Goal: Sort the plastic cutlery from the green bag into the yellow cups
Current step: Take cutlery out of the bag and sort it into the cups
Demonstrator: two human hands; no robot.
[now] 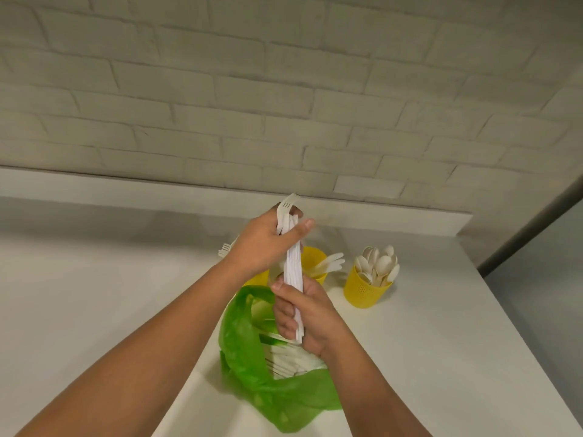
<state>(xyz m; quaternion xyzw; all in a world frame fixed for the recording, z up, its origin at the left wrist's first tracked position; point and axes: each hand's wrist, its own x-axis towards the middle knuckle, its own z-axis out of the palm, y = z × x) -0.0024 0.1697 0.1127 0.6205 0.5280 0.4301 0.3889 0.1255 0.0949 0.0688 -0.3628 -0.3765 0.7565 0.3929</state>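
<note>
**Count**
- 3 yellow cups stood on the white counter [94,310], behind the bag.
- The right cup [367,290] held a bunch of spoons [380,266], bowls up. They overlapped too much for an exact count.
- The middle cup [314,257] held knives [331,262] that leaned out to the right. At least 2 tips showed.
- The left cup [257,279] was mostly hidden behind the left wrist. Fork tines [224,249] stuck out above it to the left.
- 1 green bag [239,342] lay open on the counter, nearest the person. More white cutlery [290,357] was visible inside it.
- 1 bundle of forks [291,266] was held above the bag and in front of the cups. It stood nearly upright with the tines on top. The number of forks in the stack could not be told.

**Hands**
- Left hand [268,244]: it gripped the upper end of the bundle, just below the tines. The fingers were curled round the far side and the thumb [304,227] was pressed across the near side.
- Right hand [303,316]: it gripped the lower end of the bundle, over the mouth of the bag. The fingers [284,313] were wrapped tightly round the handles, and the handle ends showed just below them.
- The 2 hands were apart, with a bare length of bundle between them.

**Surroundings**
- A pale brick wall [284,89] rose behind the counter.
</note>
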